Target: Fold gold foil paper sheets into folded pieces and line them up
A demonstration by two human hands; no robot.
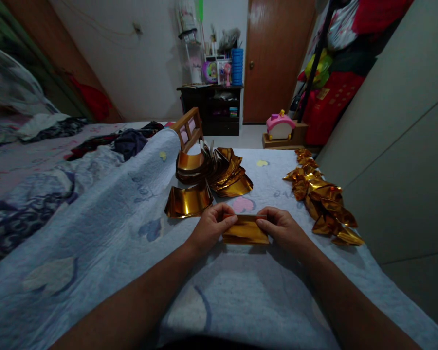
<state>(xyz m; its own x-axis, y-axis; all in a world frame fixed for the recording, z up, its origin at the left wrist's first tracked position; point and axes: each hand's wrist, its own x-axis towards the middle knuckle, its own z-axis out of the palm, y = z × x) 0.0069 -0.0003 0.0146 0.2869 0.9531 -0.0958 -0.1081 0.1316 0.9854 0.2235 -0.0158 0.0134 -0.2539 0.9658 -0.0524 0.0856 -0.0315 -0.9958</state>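
A folded gold foil sheet lies flat on the pale blue quilt in front of me. My left hand pinches its left edge and my right hand pinches its right edge, thumbs on top. Just beyond my left hand sits a curved stack of unfolded gold sheets. Behind that is a bigger heap of gold sheets. To the right of my right hand runs a row of folded gold paper pieces.
A small wooden frame stands behind the heap. Clothes and bedding lie at the left. A grey wardrobe side borders the bed on the right. Farther back are a dark cabinet, a pink toy and a wooden door.
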